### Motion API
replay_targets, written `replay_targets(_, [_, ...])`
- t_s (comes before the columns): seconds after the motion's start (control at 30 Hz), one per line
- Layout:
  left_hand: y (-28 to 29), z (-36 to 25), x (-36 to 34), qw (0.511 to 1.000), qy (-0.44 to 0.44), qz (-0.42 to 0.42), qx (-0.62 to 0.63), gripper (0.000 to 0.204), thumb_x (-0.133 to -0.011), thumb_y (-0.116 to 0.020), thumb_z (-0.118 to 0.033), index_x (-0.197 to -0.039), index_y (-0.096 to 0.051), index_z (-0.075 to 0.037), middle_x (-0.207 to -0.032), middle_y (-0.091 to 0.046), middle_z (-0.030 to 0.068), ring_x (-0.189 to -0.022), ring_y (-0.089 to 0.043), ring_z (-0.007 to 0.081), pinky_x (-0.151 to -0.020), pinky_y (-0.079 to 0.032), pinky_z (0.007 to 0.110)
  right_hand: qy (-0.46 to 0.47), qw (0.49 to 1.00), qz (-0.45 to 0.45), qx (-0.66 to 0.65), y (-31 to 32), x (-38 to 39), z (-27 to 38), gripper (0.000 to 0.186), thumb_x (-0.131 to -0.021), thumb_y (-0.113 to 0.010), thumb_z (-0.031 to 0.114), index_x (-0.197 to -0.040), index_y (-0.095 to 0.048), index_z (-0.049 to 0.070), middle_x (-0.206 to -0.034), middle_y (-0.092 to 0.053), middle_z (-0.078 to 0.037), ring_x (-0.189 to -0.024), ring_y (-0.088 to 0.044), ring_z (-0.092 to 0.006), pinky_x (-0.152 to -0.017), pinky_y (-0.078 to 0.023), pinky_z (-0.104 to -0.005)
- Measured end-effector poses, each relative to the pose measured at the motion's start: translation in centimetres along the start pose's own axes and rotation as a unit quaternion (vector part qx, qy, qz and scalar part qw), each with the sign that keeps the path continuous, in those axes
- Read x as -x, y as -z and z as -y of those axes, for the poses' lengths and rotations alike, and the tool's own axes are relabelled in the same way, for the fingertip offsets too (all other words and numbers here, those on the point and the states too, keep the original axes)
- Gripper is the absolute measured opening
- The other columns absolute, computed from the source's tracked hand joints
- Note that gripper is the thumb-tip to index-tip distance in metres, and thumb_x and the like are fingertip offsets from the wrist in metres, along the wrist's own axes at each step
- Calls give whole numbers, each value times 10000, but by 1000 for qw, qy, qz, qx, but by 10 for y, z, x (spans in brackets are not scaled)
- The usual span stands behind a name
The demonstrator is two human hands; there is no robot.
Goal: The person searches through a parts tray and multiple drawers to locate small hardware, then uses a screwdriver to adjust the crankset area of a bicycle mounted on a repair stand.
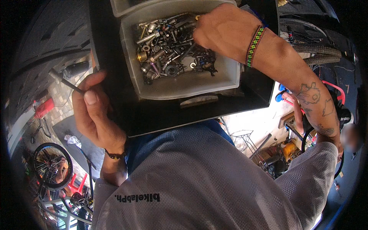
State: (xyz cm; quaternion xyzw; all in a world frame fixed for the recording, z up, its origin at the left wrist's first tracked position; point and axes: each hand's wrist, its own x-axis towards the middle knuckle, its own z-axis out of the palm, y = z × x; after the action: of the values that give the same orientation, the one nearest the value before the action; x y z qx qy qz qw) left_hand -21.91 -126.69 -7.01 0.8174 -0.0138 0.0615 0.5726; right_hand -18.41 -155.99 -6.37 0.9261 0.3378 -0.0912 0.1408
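Grey shirt up close, L hand pinching thin rod, R hand at tub w/ bolts, can't tell if gripping.

Behind your right hand, the wristband is patterned green and black; beside it, bolts look silver, the bin whitish.

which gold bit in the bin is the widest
The chunky gold fitting by the bin's left wall; the gold screw above it in view is slim, and the gold ring beside the right hand much smaller.
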Motion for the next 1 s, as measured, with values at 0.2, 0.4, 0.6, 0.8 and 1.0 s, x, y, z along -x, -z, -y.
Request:
replay_targets(0.2, [4,5,0,1000,-15,16,-3,437,-1133,-474,-317,-1246,-699,41,-772,-492,-65,-661,-363,26,-604,-222,228,5,975,-44,-217,15,-5,-8,54,-837,-756,119,-885,-779,109,-802,-752,-107,-857,-777,-303,-764,-618,-431])
replay_targets(0.4, [4,5,0,1000,-13,10,15,432,-1130,-483,-315,-1241,-697,44,-791,-518,-56,-675,-376,26,-610,-228,223,63,955,60,-282,2,-14,14,71,-827,-748,123,-889,-759,88,-888,-771,-149,-932,-766,-340,-827,-613,-427])
replay_targets(0.6, [6,5,1,1000,-1,10,2,440,-1122,-501,-341,-1238,-695,37,-793,-513,-58,-677,-372,27,-617,-229,224,54,976,79,-197,2,-13,17,92,-902,-687,133,-939,-755,84,-917,-773,-146,-928,-769,-336,-824,-621,-447])
replay_targets(0.8, [9,6,2,1000,7,23,13,440,-1118,-505,-354,-1236,-696,24,-796,-506,-60,-676,-358,25,-621,-222,221,58,973,87,-203,-5,-12,26,91,-908,-678,108,-930,-752,60,-895,-769,-149,-934,-769,-332,-827,-629,-432])
replay_targets(1.0, [7,1,1,1000,14,21,8,444,-1117,-500,-357,-1241,-694,22,-793,-499,-61,-676,-358,22,-612,-213,225,70,969,101,-214,-1,-12,21,75,-864,-721,95,-922,-755,60,-894,-771,-156,-917,-773,-330,-825,-634,-433])
